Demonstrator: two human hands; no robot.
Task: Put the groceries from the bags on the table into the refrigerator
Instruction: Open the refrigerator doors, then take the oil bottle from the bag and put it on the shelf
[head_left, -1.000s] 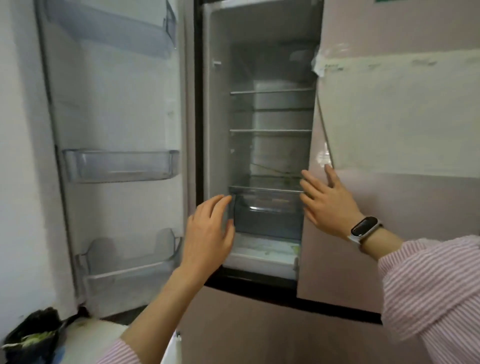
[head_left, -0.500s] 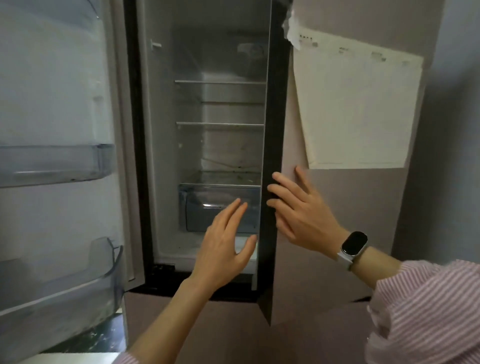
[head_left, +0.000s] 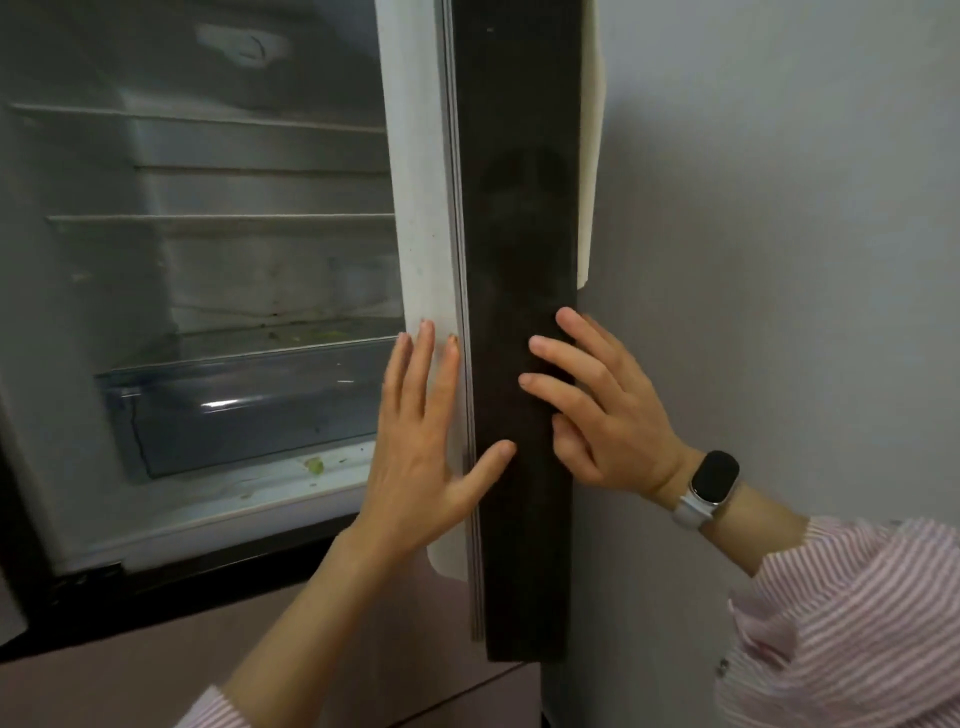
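The light was dim, soft and even, with no hard shadows. A small bright glare sat on the clear drawer (head_left: 244, 405) front. The refrigerator (head_left: 208, 234) interior looked hazy and slightly blurred, and straight edges bowed towards the frame's borders

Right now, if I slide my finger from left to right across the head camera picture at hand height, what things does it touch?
Clear drawer → left hand → dark door edge → right hand → watch → grey wall.
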